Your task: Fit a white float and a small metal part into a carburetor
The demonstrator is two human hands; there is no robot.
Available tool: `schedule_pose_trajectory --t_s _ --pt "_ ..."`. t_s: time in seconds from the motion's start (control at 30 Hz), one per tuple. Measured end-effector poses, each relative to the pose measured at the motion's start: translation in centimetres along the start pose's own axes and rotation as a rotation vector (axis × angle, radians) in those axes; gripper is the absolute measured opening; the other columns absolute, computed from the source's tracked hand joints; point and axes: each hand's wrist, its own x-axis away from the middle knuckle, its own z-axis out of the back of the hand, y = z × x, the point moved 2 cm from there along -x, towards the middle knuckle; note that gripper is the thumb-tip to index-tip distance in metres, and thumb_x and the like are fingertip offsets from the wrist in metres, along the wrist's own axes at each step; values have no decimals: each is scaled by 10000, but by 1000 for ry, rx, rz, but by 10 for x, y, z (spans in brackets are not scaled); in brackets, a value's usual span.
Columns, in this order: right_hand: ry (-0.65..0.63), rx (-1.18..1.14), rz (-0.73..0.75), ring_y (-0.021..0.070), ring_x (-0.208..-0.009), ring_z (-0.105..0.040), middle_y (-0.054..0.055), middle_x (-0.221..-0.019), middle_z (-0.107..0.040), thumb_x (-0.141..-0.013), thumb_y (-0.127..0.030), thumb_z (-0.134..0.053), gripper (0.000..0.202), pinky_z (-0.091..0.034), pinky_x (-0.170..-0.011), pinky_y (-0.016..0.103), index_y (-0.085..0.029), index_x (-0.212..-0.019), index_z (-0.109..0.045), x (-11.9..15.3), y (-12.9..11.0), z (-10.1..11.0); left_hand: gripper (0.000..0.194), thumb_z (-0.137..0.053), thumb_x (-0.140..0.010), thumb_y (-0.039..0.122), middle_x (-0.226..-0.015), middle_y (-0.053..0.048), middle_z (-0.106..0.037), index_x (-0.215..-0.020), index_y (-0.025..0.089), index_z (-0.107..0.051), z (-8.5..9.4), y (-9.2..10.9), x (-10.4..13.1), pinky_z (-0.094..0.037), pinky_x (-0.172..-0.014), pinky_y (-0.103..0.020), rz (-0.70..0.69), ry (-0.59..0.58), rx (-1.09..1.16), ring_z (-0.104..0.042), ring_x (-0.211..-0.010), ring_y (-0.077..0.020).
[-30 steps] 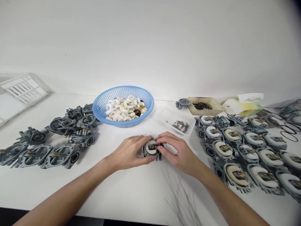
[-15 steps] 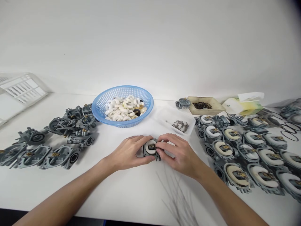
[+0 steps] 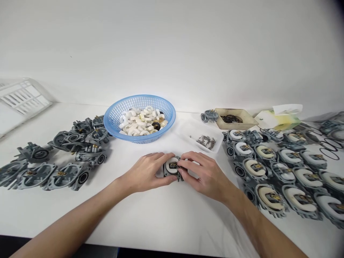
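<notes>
left hand (image 3: 145,172) and right hand (image 3: 204,172) both grip a grey carburetor body (image 3: 172,167) with white float, resting on the white table (image 3: 150,215).

Bright, even, soft-shadowed light; wide-angle stretch and dark vignette at right corners.

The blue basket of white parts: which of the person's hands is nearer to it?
Left. The left hand lies just below the blue basket; the right hand sits further right, nearer the clear tray.

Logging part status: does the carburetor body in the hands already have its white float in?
In. A white float sits in the grey body, gripped by the left hand and right hand.
</notes>
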Motion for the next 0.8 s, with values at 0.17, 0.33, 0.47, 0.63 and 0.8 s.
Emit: schedule_pose_trajectory --t_s 0.17,0.33,0.47,0.63,0.8 --pt "-18 1 -1 175 -880 -635 76 -1040 -673 -957 -153 -544 175 -533 -772 338 -189 -1097 -643 1 -1 -2 537 -562 -950 524 -1094 -64 -692 -1388 236 -446 1 2 1 -498 -798 -364 1 -18 -39 -670 -958 -267" --pt "-25 -5 2 173 -880 -638 79 -1045 -673 -956 -150 -545 170 -535 -771 335 -189 -1094 -637 1 -3 -2 544 -527 -966 553 -1049 -70 -687 -1391 223 -444 3 5 4 -492 -762 -364 7 -43 -94 -670 -911 -272" --pt "-42 -13 -11 181 -895 -640 82 -1049 -675 -960 -150 -536 173 -537 -773 341 -193 -1095 -637 0 -4 -2 525 -514 -972 562 -1002 -63 -682 -1365 217 -459 5 6 4 -482 -738 -356 1 -44 -107 -667 -872 -262" --pt "-27 -15 -6 164 -870 -634 71 -1047 -671 -956 -143 -554 162 -537 -767 330 -187 -1089 -635 0 -3 -2 544 -506 -970 586 -1012 -61 -683 -1362 213 -460 4 5 3 -480 -733 -359 -2 -52 -104 -664 -862 -256" --pt "-22 -24 2 167 -894 -635 65 -1036 -667 -946 -134 -572 156 -535 -775 324 -180 -1082 -633 1 -4 -2 571 -490 -970 613 -1038 -65 -687 -1379 215 -453 4 3 3 -478 -754 -360 -11 -57 -108 -666 -888 -262"
